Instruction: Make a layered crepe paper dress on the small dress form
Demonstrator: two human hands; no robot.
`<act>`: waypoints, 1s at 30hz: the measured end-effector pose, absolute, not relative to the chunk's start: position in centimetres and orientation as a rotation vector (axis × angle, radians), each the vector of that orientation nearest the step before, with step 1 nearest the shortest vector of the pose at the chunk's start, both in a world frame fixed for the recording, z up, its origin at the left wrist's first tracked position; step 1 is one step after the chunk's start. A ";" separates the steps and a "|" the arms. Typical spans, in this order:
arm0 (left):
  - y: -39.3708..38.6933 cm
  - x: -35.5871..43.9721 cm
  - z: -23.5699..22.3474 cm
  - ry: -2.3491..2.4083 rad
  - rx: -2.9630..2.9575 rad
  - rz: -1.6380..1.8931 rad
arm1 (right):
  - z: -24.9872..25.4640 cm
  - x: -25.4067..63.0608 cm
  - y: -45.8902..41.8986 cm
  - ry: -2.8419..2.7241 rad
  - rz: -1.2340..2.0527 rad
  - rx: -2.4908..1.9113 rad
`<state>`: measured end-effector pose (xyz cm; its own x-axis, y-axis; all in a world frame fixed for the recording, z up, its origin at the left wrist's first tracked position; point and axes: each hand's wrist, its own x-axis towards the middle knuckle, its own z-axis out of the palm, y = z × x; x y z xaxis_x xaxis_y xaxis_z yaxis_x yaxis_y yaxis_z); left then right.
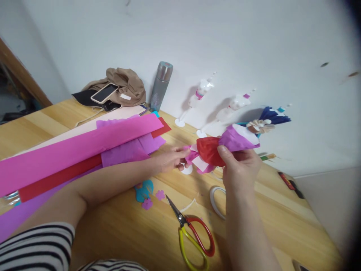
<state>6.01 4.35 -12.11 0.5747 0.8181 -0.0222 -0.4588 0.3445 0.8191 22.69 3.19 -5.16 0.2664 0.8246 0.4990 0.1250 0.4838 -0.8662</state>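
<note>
A bundle of gathered crepe paper (208,148), purple at one end, red in the middle, pink and white at the other, is held above the table between both hands. My right hand (239,165) is closed round the purple and red part, thumb on the near side. At the pink end, my left hand (176,158) pinches the paper between thumb and fingers. A white disc (186,168) shows just below my left fingers. Behind the bundle stands a figure with a dark blue paper top (273,116) and a cream ruffle (261,126).
Scissors (183,222), a roll of tape (216,201), purple paper flowers (147,203) and a blue cut-out (144,190) lie in front. Pink paper strips (84,145) cover the left. Near the wall stand a flask (161,86), white figures (199,94), and a cap with a phone (105,93).
</note>
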 end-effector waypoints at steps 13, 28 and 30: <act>3.9 6.7 -12.1 0.499 0.998 0.860 | -5.2 22.4 3.1 -1.248 0.546 -0.980; 4.2 5.8 -12.0 0.439 0.990 0.698 | -5.3 23.2 3.1 -1.411 0.584 -1.080; 3.9 6.2 -12.1 0.460 1.012 0.709 | -5.3 23.3 3.1 -1.438 0.595 -1.099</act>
<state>6.19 3.92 -12.11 0.6916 0.7217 -0.0276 -0.3200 0.3404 0.8841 23.27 3.05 -5.30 0.1137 0.8735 0.4734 0.2833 0.4282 -0.8581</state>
